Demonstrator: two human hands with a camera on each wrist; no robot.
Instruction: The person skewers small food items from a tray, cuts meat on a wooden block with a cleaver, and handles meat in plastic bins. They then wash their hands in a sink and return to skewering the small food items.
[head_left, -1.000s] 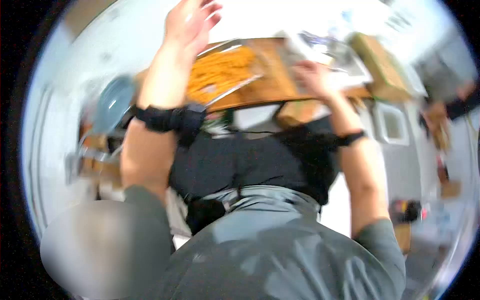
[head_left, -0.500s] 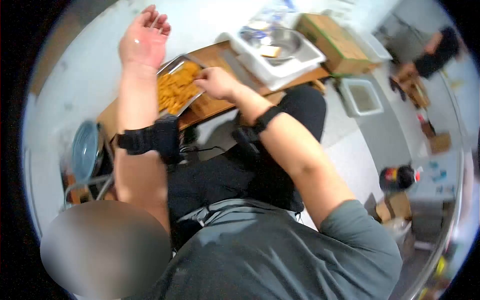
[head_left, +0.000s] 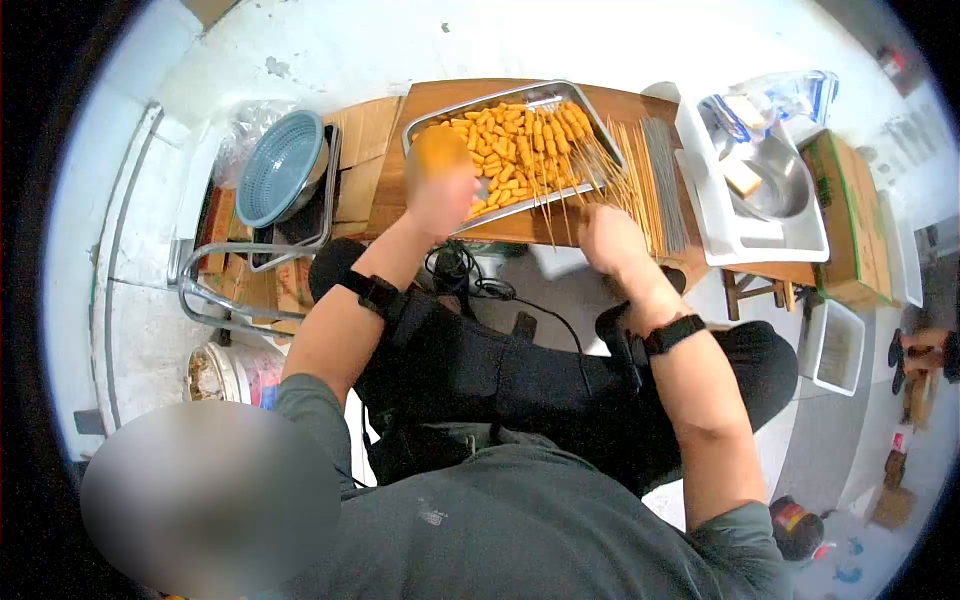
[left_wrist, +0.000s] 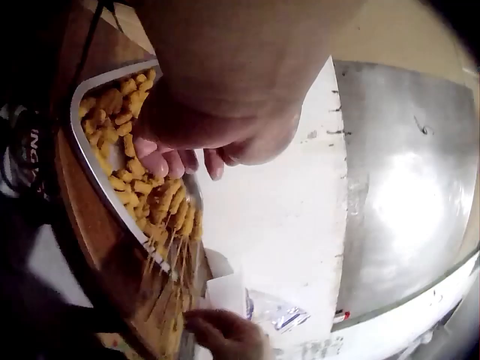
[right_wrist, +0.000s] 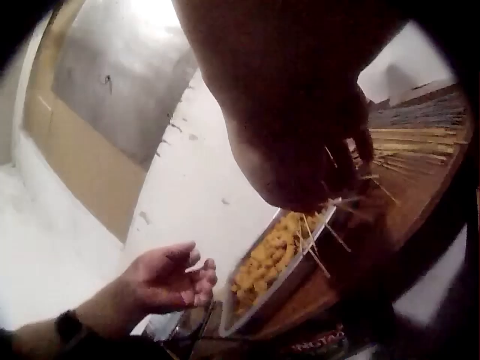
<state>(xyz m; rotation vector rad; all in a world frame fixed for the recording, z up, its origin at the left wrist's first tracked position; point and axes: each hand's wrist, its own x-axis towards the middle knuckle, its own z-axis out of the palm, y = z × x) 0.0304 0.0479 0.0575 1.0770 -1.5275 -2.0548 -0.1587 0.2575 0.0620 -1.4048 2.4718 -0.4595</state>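
Note:
A metal tray (head_left: 545,100) of short orange-yellow food pieces (head_left: 505,150) stands on a wooden table (head_left: 390,195). At its right end, several pieces are threaded on thin wooden skewers (head_left: 540,185) whose bare ends poke past the rim. My left hand (head_left: 443,207) is over the tray's left part, partly blurred in the head view. The right wrist view shows that left hand (right_wrist: 169,281) palm up, fingers loosely bent, nothing in it. My right hand (head_left: 612,238) has its curled fingertips at the skewer ends by the front edge; whether it grips one I cannot tell.
Right of the tray lie bare wooden skewers (head_left: 640,190) and grey sticks (head_left: 660,170). Beyond them stand a white tub (head_left: 775,245) with a metal bowl (head_left: 800,190), then a cardboard box (head_left: 850,220). A blue colander (head_left: 275,165) is at the left, above a bucket (head_left: 235,375).
The head view has swung and steadied, bringing the whole tray into sight. My left hand has come down from the wall to the tray; the right hand is now at the skewer ends.

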